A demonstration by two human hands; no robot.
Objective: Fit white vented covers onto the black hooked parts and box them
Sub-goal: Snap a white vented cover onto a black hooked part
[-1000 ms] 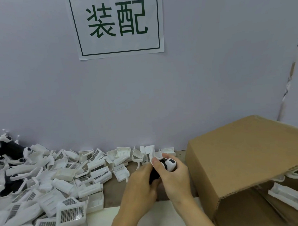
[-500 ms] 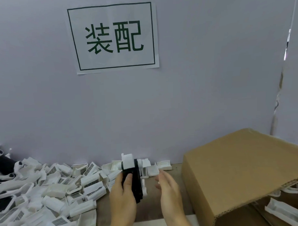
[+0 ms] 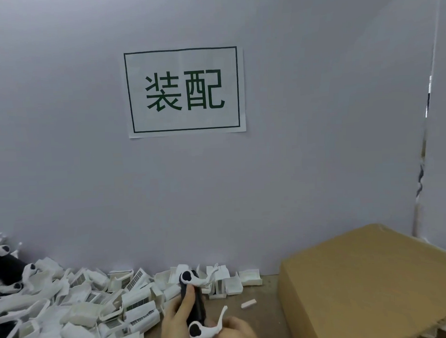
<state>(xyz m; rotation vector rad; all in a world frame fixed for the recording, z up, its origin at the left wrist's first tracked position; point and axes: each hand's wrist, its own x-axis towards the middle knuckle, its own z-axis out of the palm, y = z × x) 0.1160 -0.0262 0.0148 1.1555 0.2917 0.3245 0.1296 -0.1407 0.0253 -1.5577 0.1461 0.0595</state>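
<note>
Both hands sit at the bottom edge, which cuts them off. The left hand loses its wrist there, and the right hand shows only blurred knuckles, so its hold cannot be told. The black hooked part between them is half covered by the left thumb. Right of the hands, the cardboard box runs past the right and bottom edges, its inside unseen. Left of them, the white covers pile spills off-frame.

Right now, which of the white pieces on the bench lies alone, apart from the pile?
The small flat white piece on the bare bench between the pile of white covers and the cardboard box; it touches nothing else.
</note>
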